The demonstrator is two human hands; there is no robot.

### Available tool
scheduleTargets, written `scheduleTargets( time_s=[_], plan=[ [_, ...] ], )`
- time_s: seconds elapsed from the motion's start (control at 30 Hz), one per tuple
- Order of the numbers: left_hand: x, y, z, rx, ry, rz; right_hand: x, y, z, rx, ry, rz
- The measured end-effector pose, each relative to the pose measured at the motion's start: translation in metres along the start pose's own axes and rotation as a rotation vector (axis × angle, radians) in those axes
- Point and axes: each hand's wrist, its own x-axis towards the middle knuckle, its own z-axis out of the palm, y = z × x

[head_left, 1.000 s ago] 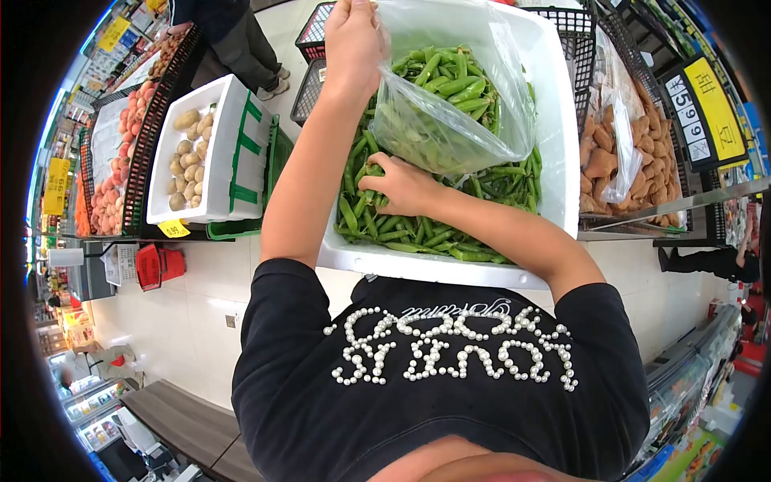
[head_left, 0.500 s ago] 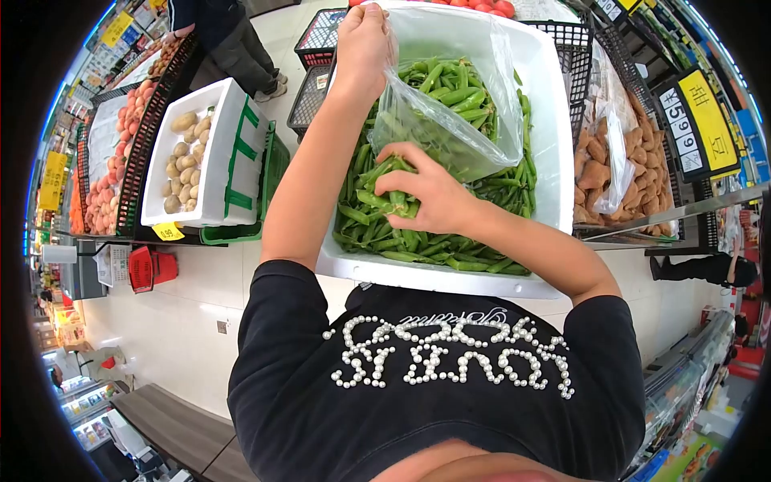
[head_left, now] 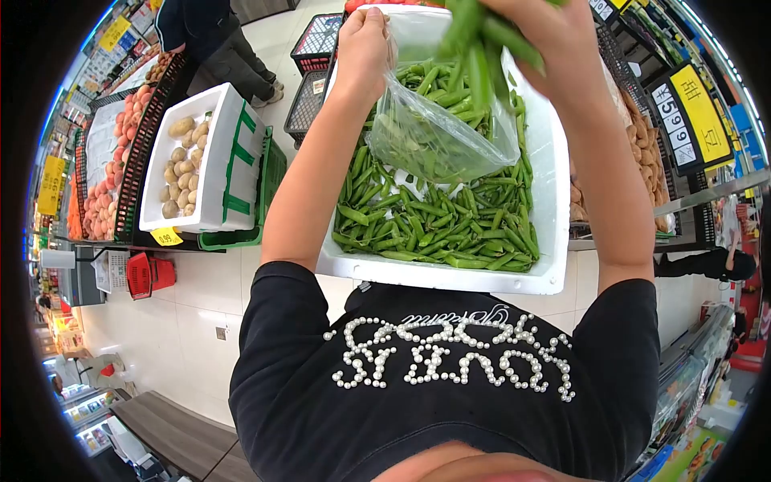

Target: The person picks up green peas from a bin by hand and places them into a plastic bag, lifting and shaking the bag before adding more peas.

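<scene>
A white foam box (head_left: 450, 277) full of green pea pods (head_left: 438, 229) stands in front of me. My left hand (head_left: 365, 48) is closed on the rim of a clear plastic bag (head_left: 434, 149), which hangs over the pods inside the box. Through the bag's thin film more green shows; whether those pods are in it or behind it is hard to tell. My right hand (head_left: 558, 44) is raised at the top right of the box, closed round a bunch of pea pods (head_left: 482, 60) that dangle above the bag's mouth. The bunch is smeared by motion.
Left of me, a foam box of potatoes (head_left: 183, 173) stands beside a crate of reddish produce (head_left: 120, 153). Brown tubers (head_left: 642, 149) and a price sign (head_left: 692, 120) are on the right. A person (head_left: 225, 48) stands at the upper left; red baskets (head_left: 150, 271) sit on the floor.
My right hand has risen from the pods in the box to above the bag, carrying a bunch. A bare patch of box bottom now shows among the pods. My left hand has barely moved.
</scene>
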Motion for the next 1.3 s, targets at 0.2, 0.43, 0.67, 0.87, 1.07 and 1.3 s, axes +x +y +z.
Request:
scheduleTargets(
  time_s=[0.2, 0.43, 0.67, 0.87, 1.07, 1.3],
  plan=[
    [-0.019, 0.024, 0.014, 0.027, 0.043, -0.017, -0.005, 0.074, -0.05, -0.678, -0.271, 0.137],
    [-0.02, 0.028, 0.015, 0.0, 0.064, -0.013, -0.013, 0.078, -0.062, -1.126, -0.658, 0.127],
    [-0.027, 0.034, 0.011, 0.052, 0.029, 0.002, -0.029, 0.023, -0.059, -1.146, -0.507, 0.22],
    [-0.02, 0.027, 0.006, 0.204, -0.004, 0.059, -0.091, 0.007, -0.054, -1.256, -0.675, 0.118],
    [-0.019, 0.028, -0.004, 0.505, -0.171, 0.067, -0.124, 0.04, -0.072, -1.307, -0.403, -0.05],
    [-0.025, 0.055, 0.003, -0.169, -0.263, -0.121, -0.11, 0.028, -0.069, -1.15, -0.125, -0.421]
  ],
)
